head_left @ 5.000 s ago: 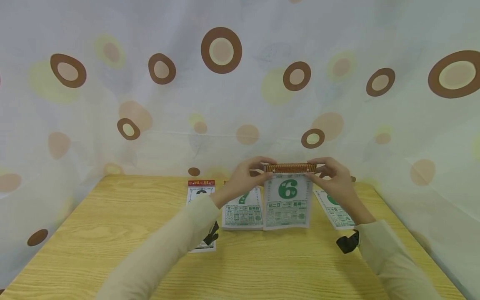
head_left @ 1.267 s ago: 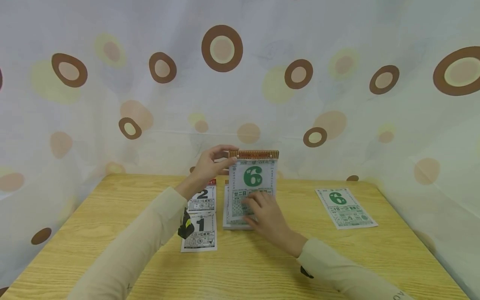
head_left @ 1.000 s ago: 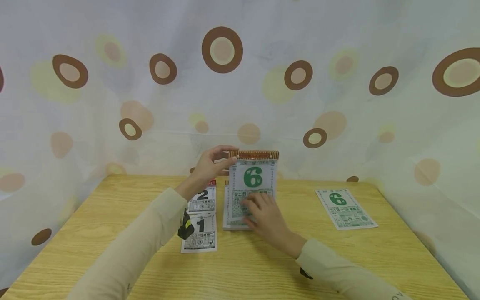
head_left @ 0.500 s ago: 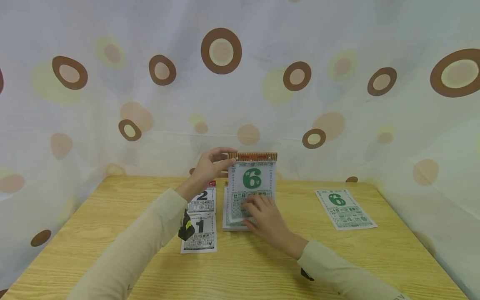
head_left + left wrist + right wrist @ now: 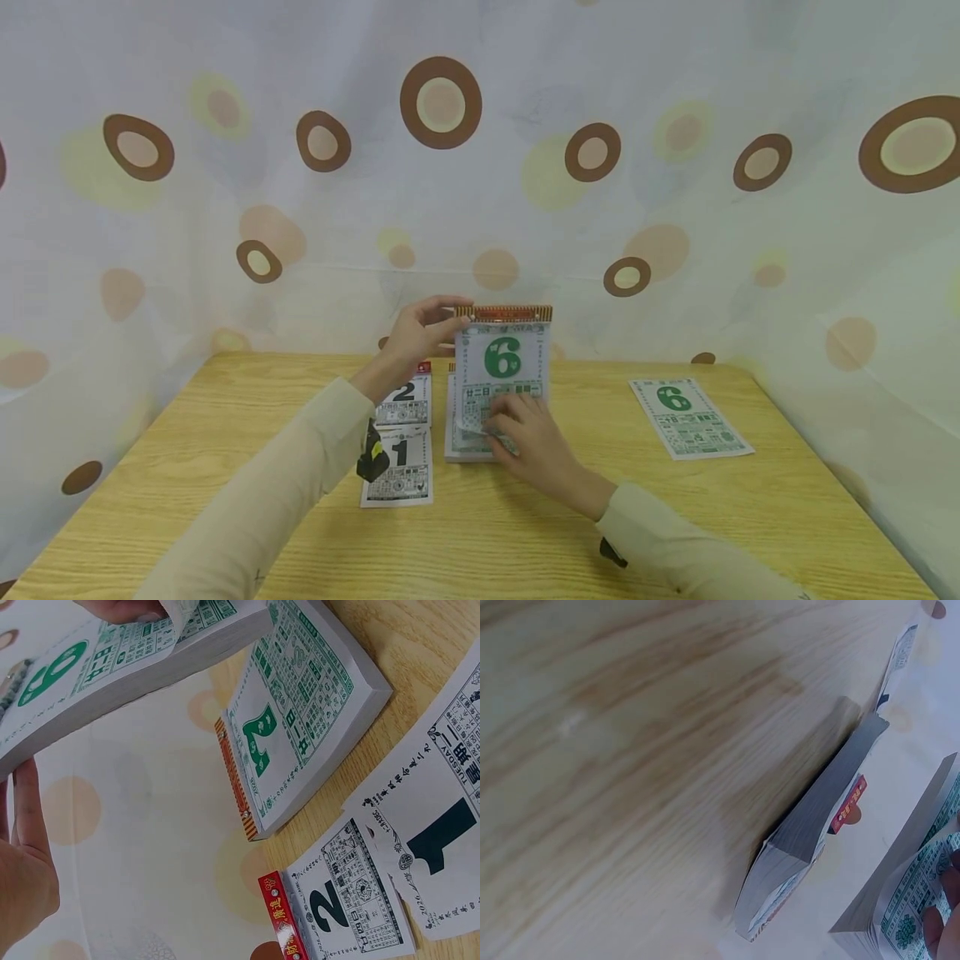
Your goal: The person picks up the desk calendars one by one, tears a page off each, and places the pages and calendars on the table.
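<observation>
My left hand (image 5: 416, 337) grips the upper left corner of a thick tear-off calendar (image 5: 504, 333) with a brown-and-gold header strip. The calendar is held up above the table, its front facing me with a large green 6. Low on that front, my right hand (image 5: 536, 442) pinches the bottom of the top sheet. In the left wrist view the sheet's edge (image 5: 178, 615) curls away from the block; the right wrist view shows it bent by the fingers (image 5: 934, 930). A second thick calendar (image 5: 300, 690), showing a green 7, lies behind, mostly hidden in the head view.
To the left lie a small red-topped calendar (image 5: 405, 404) showing 2 and a sheet with a black 1 (image 5: 397, 468) below it. A loose page with a green 6 (image 5: 692, 418) lies at right on the wooden table (image 5: 300, 467). A patterned cloth (image 5: 525, 208) hangs behind.
The calendar has moved left from between both hands. My right hand has gone from its top corner to its lower front, and the top sheet's bottom edge has lifted and curled.
</observation>
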A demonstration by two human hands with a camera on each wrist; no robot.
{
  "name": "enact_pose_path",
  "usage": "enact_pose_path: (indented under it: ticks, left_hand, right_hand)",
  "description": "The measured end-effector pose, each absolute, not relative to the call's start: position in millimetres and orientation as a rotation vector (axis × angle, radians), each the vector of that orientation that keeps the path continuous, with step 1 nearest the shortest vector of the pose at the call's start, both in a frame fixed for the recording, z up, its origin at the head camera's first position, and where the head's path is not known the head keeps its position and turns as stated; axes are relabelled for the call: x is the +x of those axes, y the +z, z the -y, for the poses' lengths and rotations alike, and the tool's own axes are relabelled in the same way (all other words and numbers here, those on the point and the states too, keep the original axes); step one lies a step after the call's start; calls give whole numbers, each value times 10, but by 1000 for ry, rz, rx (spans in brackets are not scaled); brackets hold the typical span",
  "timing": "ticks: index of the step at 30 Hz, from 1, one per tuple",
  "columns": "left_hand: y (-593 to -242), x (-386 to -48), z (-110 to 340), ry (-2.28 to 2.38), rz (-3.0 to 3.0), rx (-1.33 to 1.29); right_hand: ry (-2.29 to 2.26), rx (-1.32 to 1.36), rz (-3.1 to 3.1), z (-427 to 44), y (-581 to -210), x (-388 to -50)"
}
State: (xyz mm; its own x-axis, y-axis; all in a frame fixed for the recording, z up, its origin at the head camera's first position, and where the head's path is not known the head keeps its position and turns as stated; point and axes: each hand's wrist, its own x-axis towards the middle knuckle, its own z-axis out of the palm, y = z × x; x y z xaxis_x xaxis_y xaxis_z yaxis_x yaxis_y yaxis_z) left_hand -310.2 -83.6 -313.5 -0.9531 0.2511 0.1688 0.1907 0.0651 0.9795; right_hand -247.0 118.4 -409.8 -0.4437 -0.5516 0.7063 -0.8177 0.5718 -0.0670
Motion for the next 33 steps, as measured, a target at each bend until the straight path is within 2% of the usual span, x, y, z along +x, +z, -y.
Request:
enact_pose_path:
  ticks: [9,24,33]
  left_hand:
    - [-3170,-3110,849,2096,-2243,459]
    - [-3193,-3104,885,2078,-2260,454]
    - [-3223,-3119,906,2090,-2227,453]
  right_hand:
    - [683,1059,2167,-1178,-4090,-2454]
    - [988,969,2111,-1268,-3870,-2428]
    - [1123,788,2074,-1322,-3693,-2381]
